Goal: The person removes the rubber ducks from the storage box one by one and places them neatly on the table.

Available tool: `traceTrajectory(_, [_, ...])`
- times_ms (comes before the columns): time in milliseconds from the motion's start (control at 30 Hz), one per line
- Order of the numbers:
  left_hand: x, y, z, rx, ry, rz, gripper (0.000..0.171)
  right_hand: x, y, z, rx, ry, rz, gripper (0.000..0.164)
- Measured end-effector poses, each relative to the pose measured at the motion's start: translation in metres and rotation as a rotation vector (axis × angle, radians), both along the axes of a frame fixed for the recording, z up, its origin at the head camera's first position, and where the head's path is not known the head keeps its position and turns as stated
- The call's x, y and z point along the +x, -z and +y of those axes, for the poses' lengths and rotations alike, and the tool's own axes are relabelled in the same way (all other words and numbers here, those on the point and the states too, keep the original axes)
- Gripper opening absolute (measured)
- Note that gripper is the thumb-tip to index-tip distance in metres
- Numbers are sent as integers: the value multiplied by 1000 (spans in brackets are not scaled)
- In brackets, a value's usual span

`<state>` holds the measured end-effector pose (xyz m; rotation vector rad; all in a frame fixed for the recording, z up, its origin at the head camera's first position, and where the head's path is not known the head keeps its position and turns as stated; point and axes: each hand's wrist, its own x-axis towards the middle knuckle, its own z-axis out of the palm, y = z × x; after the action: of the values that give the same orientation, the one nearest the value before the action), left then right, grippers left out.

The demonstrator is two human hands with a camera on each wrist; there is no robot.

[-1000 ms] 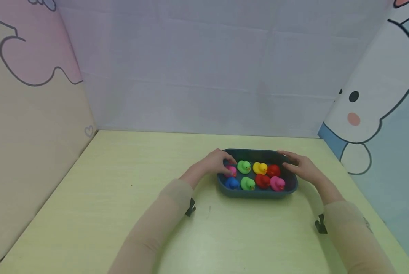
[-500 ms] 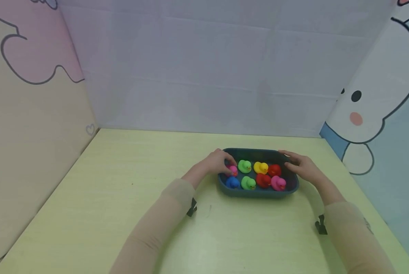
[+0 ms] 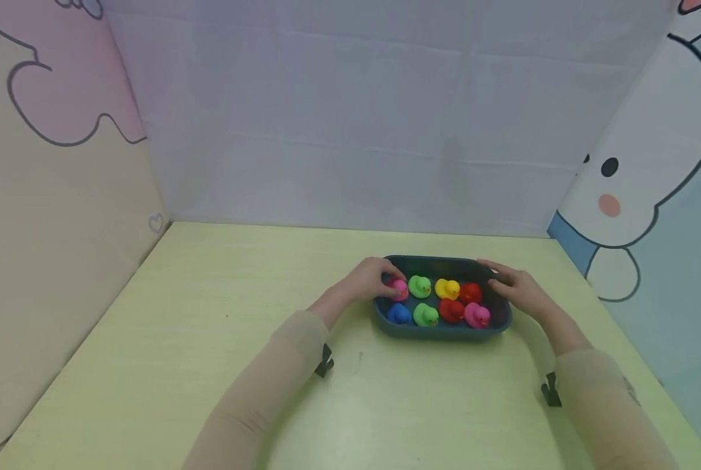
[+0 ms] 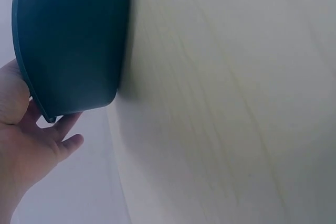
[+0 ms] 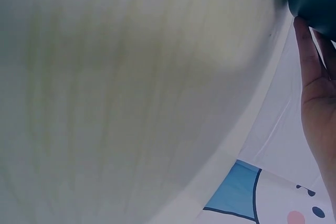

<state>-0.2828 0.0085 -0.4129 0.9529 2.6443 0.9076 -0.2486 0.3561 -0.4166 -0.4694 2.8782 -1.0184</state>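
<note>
The pink duck [image 3: 400,289] sits at the left end of the tray [image 3: 438,333], right inside the curve of the left hand [image 3: 369,279], between thumb and fingers. A blue duck [image 3: 399,314] lies just nearer the person, a green duck [image 3: 420,286] just to the right. The left hand arches over the tray's end, wrist angled in from the near left (the left wrist view shows some fingers outside the wall). The right hand [image 3: 519,288] comes in from the near right, its fingers along the tray's outer side at the far right corner. The left thumb and fingers are clamped on the pink duck; the right thumb and fingers are apart, touching the tray, near a red duck [image 3: 470,292].
</note>
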Motion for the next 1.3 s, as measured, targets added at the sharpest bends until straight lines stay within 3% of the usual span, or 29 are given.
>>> traceTrajectory(200, [1, 1, -4, 7, -5, 76, 30, 2, 2, 0, -1, 0, -2, 48])
traceTrajectory(500, [5, -16, -11, 50, -69, 44, 32, 2, 1, 3, 2, 2, -10, 48])
traceTrajectory(700, [6, -26, -19, 56, -81, 57, 34, 2, -1, 1, -5, 5, -23, 48])
traceTrajectory(967, [7, -43, -33, 123, -88, 2, 38, 1, -3, -2, -5, 4, -20, 48])
traceTrajectory(1300, [-2, -55, -53, 140, -117, 76, 38, 4, -11, -7, 14, -35, -17, 49])
